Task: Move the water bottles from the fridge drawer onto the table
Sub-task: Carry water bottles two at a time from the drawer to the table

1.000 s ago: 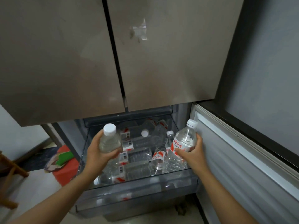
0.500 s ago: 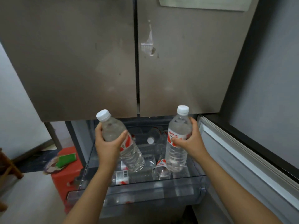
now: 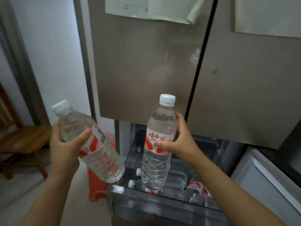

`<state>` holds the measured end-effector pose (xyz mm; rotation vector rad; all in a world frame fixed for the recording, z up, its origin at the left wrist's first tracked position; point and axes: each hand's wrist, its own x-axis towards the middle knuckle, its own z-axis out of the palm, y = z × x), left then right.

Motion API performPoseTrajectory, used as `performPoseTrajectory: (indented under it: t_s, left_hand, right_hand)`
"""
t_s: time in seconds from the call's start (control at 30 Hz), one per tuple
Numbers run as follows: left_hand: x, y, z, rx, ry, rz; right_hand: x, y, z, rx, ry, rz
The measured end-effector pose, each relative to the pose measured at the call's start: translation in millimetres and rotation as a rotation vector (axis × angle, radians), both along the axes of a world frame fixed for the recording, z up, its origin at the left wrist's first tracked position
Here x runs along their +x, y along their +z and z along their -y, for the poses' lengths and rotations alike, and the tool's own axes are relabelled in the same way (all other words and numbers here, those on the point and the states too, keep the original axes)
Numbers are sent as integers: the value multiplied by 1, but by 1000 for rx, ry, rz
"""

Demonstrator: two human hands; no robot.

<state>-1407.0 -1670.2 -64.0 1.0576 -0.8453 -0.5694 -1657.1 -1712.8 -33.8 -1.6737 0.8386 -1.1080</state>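
Both hands full over fridge drawer [image 3: 146, 203].
I see left hand [image 3: 64, 150] gripping tilted bottle [image 3: 104, 154], right hand [image 3: 178, 142] gripping upright bottle [image 3: 161, 124]; drawer seemingly holds more.

Left hand [image 3: 64, 149]: gripped a tilted bottle [image 3: 91, 144].
Right hand [image 3: 180, 141]: held an upright bottle [image 3: 158, 144].
Drawer [image 3: 146, 204]: bottles lay inside.

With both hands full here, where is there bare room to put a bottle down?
No table shows. The wooden seat left of the fridge looks bare, as does the floor below it, left of the red stool. The drawer front is crowded with lying bottles.
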Motion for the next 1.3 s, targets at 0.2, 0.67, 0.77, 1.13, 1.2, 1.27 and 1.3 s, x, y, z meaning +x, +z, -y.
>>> performPoseTrajectory:
  t_s: [0.2,0.67,0.77,1.13,1.2,1.27,1.3]
  left_hand:
    - [63,-23,-46,139,273,4]
    - [110,-102,-135,506,545,56]
    - [92,-101,-141,521,641,37]
    - [4,-103,-180,508,1060,-79]
    - [-12,-105,-198,527,1131,-104]
    - [-25,-104,-218,548,1190,-125]
    - [-31,-102,-228,557,1227,-134]
  right_hand:
    - [95,-30,21,84,271,-98]
    - [210,-106,13,290,657,-265]
    - [213,-112,19,263,772,-300]
    - [204,-133,37,250,1101,-357]
    - [207,-137,25,242,1164,-374]
    - [212,-140,10,222,1224,-391]
    - [216,-141,2,212,1252,-393]
